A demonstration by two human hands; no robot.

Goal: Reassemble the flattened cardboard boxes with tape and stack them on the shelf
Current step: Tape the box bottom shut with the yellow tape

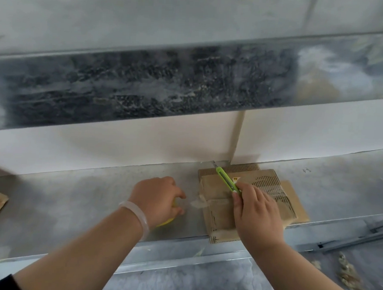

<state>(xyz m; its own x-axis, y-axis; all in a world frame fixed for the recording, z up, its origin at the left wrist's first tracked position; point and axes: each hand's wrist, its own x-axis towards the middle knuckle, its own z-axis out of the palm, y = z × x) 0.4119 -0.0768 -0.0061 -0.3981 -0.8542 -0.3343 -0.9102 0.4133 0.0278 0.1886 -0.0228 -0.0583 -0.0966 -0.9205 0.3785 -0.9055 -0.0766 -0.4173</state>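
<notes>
My right hand grips the knife over the box on the shelf; my left hand curls round the roll, tape stretched between. Cutting that short tape, the blade may slip into my left fingers, or gash the box.

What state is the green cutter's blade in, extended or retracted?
Extended: a thin grey blade sticks out past the far end of the green cutter, which the right hand grips over the cardboard box.
</notes>
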